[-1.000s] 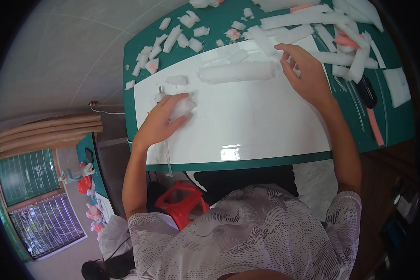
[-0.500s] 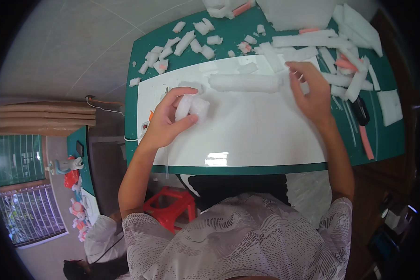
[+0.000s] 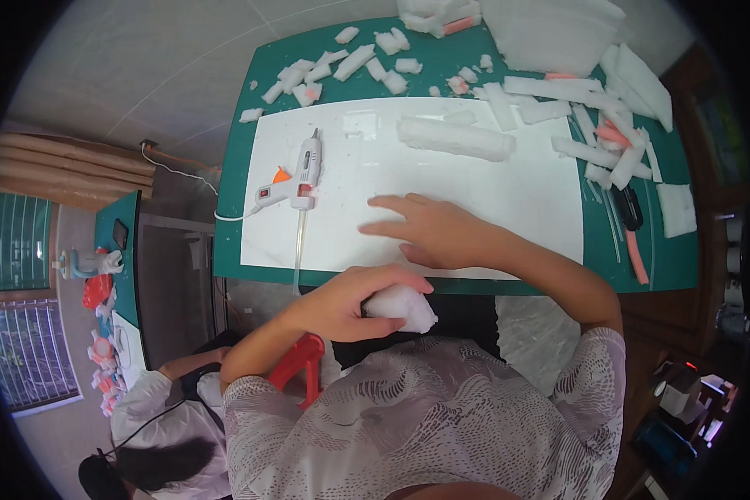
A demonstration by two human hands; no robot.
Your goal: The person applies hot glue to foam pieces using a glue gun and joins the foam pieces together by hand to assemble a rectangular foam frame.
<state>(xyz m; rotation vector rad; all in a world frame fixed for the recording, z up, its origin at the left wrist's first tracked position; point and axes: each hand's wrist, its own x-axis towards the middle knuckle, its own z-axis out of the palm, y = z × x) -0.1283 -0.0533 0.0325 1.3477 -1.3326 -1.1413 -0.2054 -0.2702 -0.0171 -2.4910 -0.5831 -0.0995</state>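
Observation:
My left hand (image 3: 342, 304) is closed around a small rolled lump of white fluffy padding (image 3: 410, 308), held close to my body at the table's front edge. Fingers spread, my right hand (image 3: 429, 232) hovers over or rests on the white board (image 3: 525, 204); nothing shows in it. A white hot glue gun (image 3: 307, 171) with an orange trigger and a clear glue stick in its back end lies on the board's left side. Beyond my right hand lies a longer roll of white padding (image 3: 457, 139).
Cut padding scraps (image 3: 354, 62) lie along the far left of the green table (image 3: 262, 71). Padding strips (image 3: 587, 148), pink pieces and a black-handled tool (image 3: 629, 208) crowd the right. A red stool (image 3: 300, 367) stands below; another person (image 3: 171, 425) sits at the lower left.
My left hand has brought the padding lump from above the board toward my body, uncovering the glue gun. The right hand has swung from the board's far right to its front middle.

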